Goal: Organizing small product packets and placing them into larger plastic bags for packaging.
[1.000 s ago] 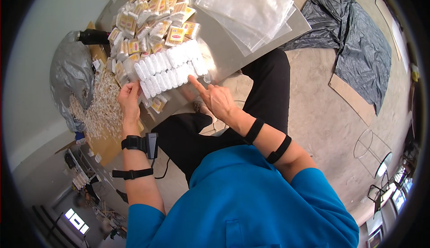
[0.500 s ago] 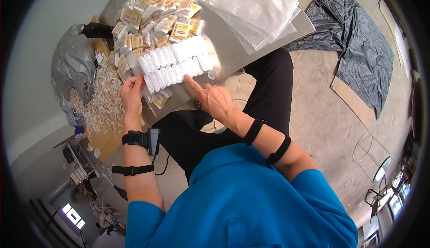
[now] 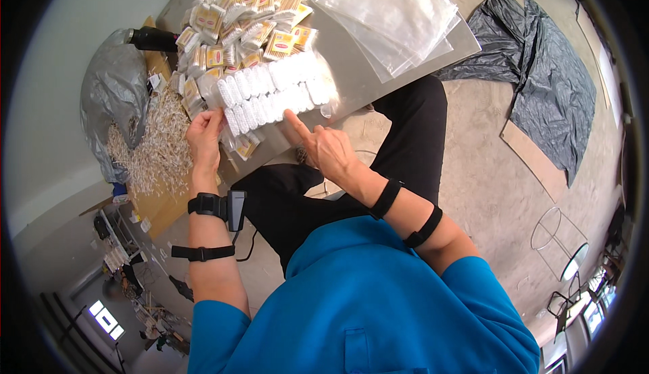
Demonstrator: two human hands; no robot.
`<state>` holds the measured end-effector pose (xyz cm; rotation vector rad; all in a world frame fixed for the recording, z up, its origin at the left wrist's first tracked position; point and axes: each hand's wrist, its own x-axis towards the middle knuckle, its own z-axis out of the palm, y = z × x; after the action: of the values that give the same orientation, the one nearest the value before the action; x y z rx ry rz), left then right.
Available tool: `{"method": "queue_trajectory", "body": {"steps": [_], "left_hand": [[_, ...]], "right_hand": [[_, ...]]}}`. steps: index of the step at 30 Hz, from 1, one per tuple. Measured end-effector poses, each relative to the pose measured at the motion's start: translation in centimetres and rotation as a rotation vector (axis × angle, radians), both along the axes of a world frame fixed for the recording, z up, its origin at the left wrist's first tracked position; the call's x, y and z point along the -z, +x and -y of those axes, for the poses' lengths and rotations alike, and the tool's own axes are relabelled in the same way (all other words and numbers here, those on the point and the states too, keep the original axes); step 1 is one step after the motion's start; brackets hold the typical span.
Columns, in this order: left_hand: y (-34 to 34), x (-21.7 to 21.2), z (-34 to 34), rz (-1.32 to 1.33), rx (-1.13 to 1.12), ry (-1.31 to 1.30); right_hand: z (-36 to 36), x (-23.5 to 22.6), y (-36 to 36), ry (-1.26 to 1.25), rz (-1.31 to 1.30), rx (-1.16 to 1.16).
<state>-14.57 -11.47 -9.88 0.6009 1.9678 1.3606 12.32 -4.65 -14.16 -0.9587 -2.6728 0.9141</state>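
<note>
Two rows of cotton swab packs (image 3: 270,93), white tips up, lie side by side at the table's near edge. They seem to be inside a clear plastic bag (image 3: 326,82), whose film shows past their right end. At the left end of the rows, my left hand (image 3: 205,137) is closed, thumb and fingers pinching what looks like the bag's edge. My right hand (image 3: 329,150) stretches its index finger to the front row's near side, its other fingers loosely bent, holding nothing visible. Behind the rows, a heap of cotton swab packs with yellow labels (image 3: 253,12) covers the table's left part.
Flat clear bags (image 3: 389,19) are stacked on the grey table (image 3: 443,66). Loose cotton swabs (image 3: 159,147) pile up at the left beside a grey plastic sack (image 3: 111,97). A dark bottle-like object (image 3: 149,41) lies near the heap. Black plastic sheeting (image 3: 541,83) covers cardboard on the floor.
The whole view has shifted slightly, so the table appears a little farther right. Both hands keep nearly the same places against the rows of packs.
</note>
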Motion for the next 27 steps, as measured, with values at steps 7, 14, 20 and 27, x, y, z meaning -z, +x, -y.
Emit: {"method": "queue_trajectory", "body": {"steps": [7,14,20,27], "left_hand": [[0.3,-0.2,-0.1,0.018,0.017,-0.001],[0.9,-0.6,-0.2,0.002,-0.019,-0.002],[1.3,-1.1,-0.7,0.015,-0.015,0.019],[1.6,-1.1,-0.7,-0.016,0.017,0.020]], "right_hand": [[0.7,-0.5,-1.2,-0.033,-0.060,-0.019],[0.7,-0.7,-1.3,-0.005,-0.068,-0.019],[1.1,-2.2,-2.1,0.074,-0.150,-0.063],[1.1,-3.2,-2.5,0.036,-0.200,-0.071]]}}
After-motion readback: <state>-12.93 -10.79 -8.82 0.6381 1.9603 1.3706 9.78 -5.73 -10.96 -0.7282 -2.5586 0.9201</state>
